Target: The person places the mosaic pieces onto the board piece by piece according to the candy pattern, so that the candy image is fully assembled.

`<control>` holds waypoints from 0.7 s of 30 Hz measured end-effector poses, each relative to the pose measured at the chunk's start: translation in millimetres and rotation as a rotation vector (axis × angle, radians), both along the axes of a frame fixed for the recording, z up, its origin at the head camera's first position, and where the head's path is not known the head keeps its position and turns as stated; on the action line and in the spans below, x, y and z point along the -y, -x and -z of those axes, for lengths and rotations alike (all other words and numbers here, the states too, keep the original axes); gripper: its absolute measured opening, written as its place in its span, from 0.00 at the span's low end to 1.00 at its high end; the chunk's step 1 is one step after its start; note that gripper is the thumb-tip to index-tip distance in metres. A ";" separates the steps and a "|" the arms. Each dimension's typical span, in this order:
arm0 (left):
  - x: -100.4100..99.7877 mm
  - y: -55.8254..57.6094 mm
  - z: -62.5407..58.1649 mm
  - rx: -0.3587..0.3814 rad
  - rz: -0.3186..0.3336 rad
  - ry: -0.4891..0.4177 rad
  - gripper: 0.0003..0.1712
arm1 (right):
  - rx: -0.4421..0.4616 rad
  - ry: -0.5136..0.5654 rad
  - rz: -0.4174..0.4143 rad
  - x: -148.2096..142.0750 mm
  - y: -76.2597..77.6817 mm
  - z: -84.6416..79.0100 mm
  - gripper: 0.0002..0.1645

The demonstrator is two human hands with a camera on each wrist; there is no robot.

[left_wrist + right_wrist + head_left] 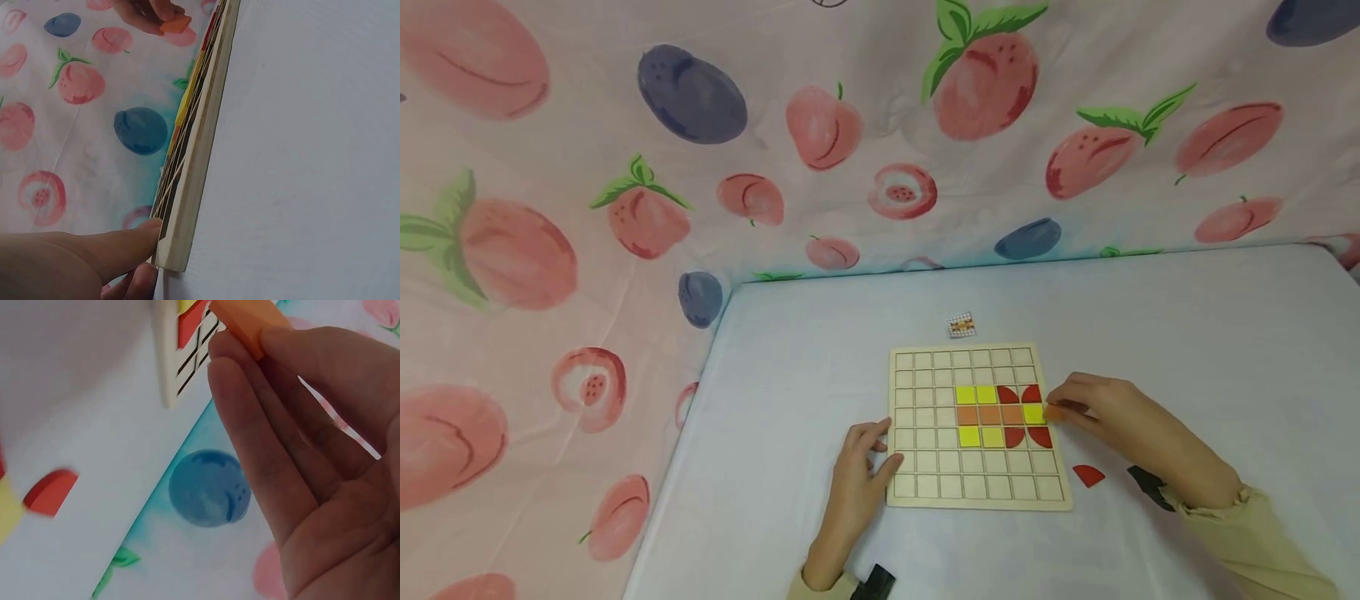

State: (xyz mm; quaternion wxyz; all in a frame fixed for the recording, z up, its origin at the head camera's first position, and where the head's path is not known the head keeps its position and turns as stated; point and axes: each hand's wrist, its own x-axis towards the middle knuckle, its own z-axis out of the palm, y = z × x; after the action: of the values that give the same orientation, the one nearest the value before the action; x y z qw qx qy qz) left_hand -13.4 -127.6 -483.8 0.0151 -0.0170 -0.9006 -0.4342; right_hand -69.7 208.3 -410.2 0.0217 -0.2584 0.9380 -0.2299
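White table (775,367), gridded board (925,462), right fingers (234,394) pinching orange piece (247,319)

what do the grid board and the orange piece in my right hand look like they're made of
The grid board looks like bare, matte wood, perhaps plywood: it is pale beige with a plain, light edge. The orange piece could be painted wood or plastic: its colour is even and low in shine, and no grain shows.

A white tabletop (760,433) lies flat; behind it and along its left side rises a pale cloth (737,154) printed with pink fruits (985,87), green leaves (953,21) and dark-blue ovals (692,93)
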 end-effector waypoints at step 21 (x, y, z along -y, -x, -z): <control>-1.4 0.2 -3.1 0.006 -0.001 0.008 0.28 | 0.061 0.006 -0.087 50.6 16.4 -3.1 0.08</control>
State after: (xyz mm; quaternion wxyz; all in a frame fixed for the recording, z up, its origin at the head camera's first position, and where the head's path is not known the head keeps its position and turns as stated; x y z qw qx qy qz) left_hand -13.6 -126.2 -480.8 0.0123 -0.0154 -0.9024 -0.4305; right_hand -86.0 157.8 -407.1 0.0593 -0.2919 0.9241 -0.2393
